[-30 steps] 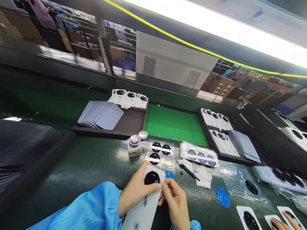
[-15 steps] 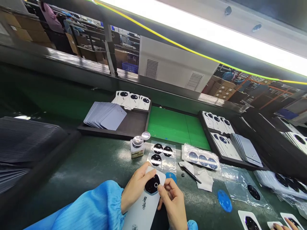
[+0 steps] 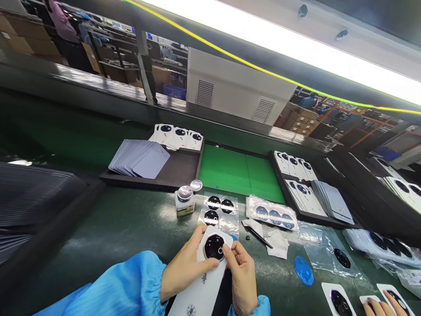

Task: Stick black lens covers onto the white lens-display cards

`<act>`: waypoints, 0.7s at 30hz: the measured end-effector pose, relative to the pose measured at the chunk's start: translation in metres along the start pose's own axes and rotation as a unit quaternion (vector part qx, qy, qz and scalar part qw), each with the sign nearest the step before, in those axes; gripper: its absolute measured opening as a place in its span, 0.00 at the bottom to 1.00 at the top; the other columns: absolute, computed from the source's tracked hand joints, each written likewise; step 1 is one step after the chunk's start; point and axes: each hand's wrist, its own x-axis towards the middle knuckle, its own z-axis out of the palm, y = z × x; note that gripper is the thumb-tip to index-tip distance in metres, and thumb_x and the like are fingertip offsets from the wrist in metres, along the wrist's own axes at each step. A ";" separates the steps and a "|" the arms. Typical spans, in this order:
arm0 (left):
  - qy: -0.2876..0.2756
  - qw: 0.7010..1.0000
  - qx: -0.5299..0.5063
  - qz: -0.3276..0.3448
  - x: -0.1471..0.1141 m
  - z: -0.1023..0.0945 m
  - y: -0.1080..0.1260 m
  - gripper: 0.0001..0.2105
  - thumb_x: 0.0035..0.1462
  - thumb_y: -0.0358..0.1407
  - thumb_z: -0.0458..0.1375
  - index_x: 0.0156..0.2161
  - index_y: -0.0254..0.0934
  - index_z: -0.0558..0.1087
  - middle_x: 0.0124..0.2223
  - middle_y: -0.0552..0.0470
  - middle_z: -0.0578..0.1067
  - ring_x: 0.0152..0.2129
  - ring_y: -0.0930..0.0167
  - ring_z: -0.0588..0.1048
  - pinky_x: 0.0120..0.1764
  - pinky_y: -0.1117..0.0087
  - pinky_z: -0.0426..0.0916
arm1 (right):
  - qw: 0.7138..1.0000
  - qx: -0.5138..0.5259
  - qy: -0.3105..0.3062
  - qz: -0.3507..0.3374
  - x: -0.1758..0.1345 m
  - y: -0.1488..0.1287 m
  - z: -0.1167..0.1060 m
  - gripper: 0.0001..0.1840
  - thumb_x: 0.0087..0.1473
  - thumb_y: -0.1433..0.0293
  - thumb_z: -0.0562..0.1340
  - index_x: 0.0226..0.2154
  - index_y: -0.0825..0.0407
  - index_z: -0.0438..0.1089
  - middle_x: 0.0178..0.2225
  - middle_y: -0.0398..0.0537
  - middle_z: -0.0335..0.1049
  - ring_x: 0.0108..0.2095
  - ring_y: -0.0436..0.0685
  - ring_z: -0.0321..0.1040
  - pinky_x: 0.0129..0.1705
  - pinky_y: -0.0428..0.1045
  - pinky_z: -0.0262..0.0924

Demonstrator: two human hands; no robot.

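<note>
A white phone back cover (image 3: 199,290) with dark printed marks is held tilted in front of me. A round black camera lens plate (image 3: 214,246) sits near its top end. My left hand (image 3: 187,266) grips the cover's left side, its thumb lying across the front just below the lens plate. My right hand (image 3: 242,274) holds the right edge, thumb touching the plate's right rim. The fingers behind the cover are partly hidden. Just beyond my hands, a clear film sheet (image 3: 231,223) carries several black lens plates.
A metal-topped dispenser bottle (image 3: 185,202) stands behind my left hand. Trays of covers (image 3: 179,164) (image 3: 289,206) sit farther back. A black pen-like tool (image 3: 259,237), white cloth (image 3: 278,244) and blue disc (image 3: 303,271) lie to the right. Another person's hand (image 3: 381,308) touches covers at lower right.
My left thumb has slid from the top of the lens plate to below it, uncovering the plate. My right thumb has moved slightly up its rim. The view has shifted a little.
</note>
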 end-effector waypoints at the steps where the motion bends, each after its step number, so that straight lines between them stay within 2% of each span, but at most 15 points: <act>1: -0.001 1.000 0.000 0.002 -0.001 0.001 -0.001 0.22 0.44 0.35 0.57 0.46 0.38 0.58 0.42 0.51 0.72 0.38 0.65 0.70 0.41 0.66 0.64 | 1.000 -0.003 -0.002 -0.002 0.000 0.000 0.000 0.31 0.31 0.45 0.71 0.20 0.53 0.62 0.16 0.34 0.55 0.17 0.44 0.48 0.19 0.42 0.48; 4: -0.015 1.000 -0.021 0.005 -0.002 -0.001 0.001 0.21 0.45 0.38 0.57 0.45 0.38 0.58 0.40 0.52 0.71 0.36 0.66 0.69 0.38 0.68 0.64 | 1.000 -0.007 -0.013 0.001 0.000 0.001 -0.001 0.31 0.32 0.44 0.71 0.20 0.52 0.62 0.15 0.33 0.54 0.15 0.43 0.48 0.17 0.42 0.48; 8: -0.097 0.990 -0.097 -0.016 0.004 -0.011 0.007 0.21 0.43 0.42 0.61 0.41 0.38 0.60 0.34 0.56 0.70 0.27 0.72 0.67 0.29 0.72 0.62 | 0.999 -0.008 -0.032 -0.002 0.001 0.003 -0.004 0.30 0.34 0.45 0.71 0.23 0.53 0.65 0.15 0.34 0.57 0.15 0.44 0.52 0.15 0.42 0.50; 12: -0.139 0.982 -0.124 -0.013 0.011 -0.024 0.012 0.23 0.42 0.48 0.64 0.37 0.36 0.63 0.33 0.53 0.71 0.29 0.71 0.69 0.31 0.72 0.63 | 0.998 -0.013 -0.065 -0.023 0.004 0.006 -0.009 0.28 0.38 0.46 0.70 0.26 0.54 0.68 0.16 0.35 0.59 0.14 0.44 0.55 0.15 0.42 0.52; 15: -0.133 0.985 -0.112 -0.019 0.014 -0.028 0.013 0.25 0.44 0.55 0.62 0.35 0.35 0.63 0.29 0.54 0.70 0.24 0.72 0.67 0.28 0.73 0.59 | 0.995 -0.017 -0.090 -0.035 0.004 0.009 -0.010 0.27 0.41 0.47 0.69 0.27 0.55 0.70 0.16 0.36 0.59 0.13 0.44 0.54 0.14 0.41 0.51; 17: -0.109 0.989 -0.100 -0.018 0.015 -0.028 0.013 0.25 0.44 0.57 0.60 0.32 0.35 0.63 0.26 0.56 0.66 0.22 0.75 0.64 0.26 0.74 0.56 | 0.995 -0.026 -0.090 -0.041 0.002 0.009 -0.009 0.25 0.43 0.49 0.68 0.27 0.55 0.70 0.16 0.36 0.60 0.14 0.44 0.55 0.15 0.41 0.51; 21: -0.059 0.996 -0.072 -0.007 0.015 -0.025 0.013 0.24 0.43 0.55 0.61 0.26 0.36 0.60 0.26 0.58 0.63 0.25 0.75 0.61 0.29 0.73 0.56 | 0.995 -0.043 -0.072 -0.048 -0.005 0.005 -0.003 0.22 0.44 0.52 0.69 0.28 0.55 0.72 0.18 0.37 0.60 0.15 0.44 0.55 0.17 0.41 0.53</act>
